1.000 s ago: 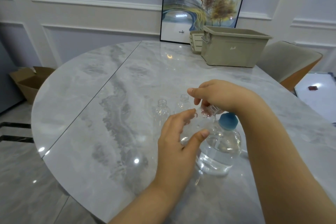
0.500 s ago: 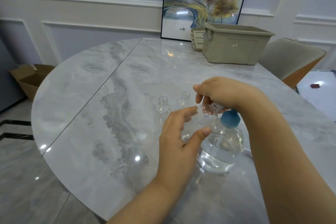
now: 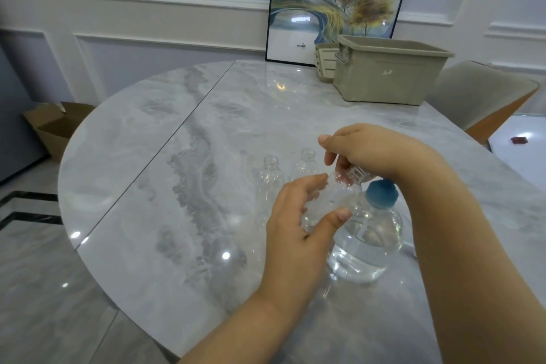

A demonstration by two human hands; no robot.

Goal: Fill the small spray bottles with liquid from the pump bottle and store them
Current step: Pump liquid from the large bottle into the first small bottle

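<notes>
While the clear small spray bottle [image 3: 328, 204] sits tilted above the table [image 3: 183, 174], the left hand [image 3: 298, 224] grips its body, fingers curled round it, the right hand [image 3: 366, 151] pinches its cap [image 3: 357, 173], the blue-capped water bottle [image 3: 366, 242] just beside, two open empty bottles [image 3: 270, 177] behind.

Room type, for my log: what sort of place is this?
Probably a home dining room: a round marble table, a framed deer painting against the panelled wall, and an upholstered chair.
</notes>
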